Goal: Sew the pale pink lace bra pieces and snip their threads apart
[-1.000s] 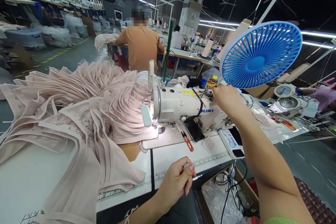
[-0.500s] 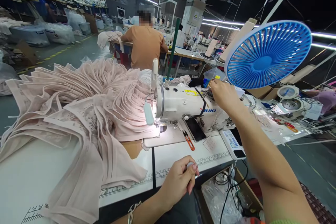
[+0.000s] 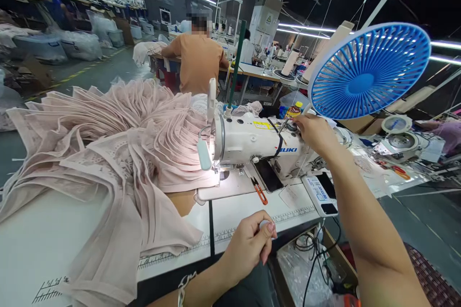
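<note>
My left hand (image 3: 248, 240): curled around a small pale object (image 3: 264, 224), before the JUKI sewing machine (image 3: 239, 139). My right hand (image 3: 317, 134): fingers bent at the machine's top; whether gripping, I cannot tell.

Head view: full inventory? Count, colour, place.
sewing machine: 1, white, centre; more beyond
garments: many, pale pink, heaped left
table: 1, white, foreground
phone: 1, black, by machine
snips: 1, orange-handled, by phone
panel: 1, white, right of phone
fan: 1, blue, upper right
bottle: 1, yellow-capped, behind machine
box: 1, brown, below table
co-worker: 1, orange-brown shirt, ahead
left hand: 1, bare, table's front edge, around something pale
right hand: 1, bare, machine's top
</note>
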Motion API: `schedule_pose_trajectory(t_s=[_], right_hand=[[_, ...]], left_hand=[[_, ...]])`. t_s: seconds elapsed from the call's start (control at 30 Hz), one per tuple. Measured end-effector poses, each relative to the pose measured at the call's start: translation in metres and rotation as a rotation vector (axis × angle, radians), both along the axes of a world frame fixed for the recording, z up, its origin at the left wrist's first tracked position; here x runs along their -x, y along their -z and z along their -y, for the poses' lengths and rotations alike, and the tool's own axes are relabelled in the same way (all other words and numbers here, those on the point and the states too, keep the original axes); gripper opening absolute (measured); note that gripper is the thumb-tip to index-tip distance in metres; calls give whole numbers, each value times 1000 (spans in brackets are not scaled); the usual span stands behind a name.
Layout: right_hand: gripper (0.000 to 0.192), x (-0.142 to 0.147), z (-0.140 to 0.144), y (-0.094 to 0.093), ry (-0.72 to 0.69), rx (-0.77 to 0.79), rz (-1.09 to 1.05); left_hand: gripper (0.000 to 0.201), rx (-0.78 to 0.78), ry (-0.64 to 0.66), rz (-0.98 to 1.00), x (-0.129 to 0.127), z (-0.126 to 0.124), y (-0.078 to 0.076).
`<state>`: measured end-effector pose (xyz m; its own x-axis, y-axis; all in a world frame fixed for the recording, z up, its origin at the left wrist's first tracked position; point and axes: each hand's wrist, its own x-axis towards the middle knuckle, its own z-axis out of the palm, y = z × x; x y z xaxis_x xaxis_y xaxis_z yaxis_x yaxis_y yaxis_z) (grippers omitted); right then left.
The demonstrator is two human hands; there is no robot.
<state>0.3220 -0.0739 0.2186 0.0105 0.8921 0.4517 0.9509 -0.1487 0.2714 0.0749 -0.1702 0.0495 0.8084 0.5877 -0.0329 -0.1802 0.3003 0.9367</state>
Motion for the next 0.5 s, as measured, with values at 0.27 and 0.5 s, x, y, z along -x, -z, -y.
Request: schedule_pose_trajectory(t_s=[0.27, 0.5], right_hand=[[26, 33, 55, 102, -135, -703, -126], [23, 77, 73, 217, -170, -127, -106]], left_hand=[[50, 14, 3, -6, 24, 13, 21], [51, 68, -31, -28, 26, 13, 30]])
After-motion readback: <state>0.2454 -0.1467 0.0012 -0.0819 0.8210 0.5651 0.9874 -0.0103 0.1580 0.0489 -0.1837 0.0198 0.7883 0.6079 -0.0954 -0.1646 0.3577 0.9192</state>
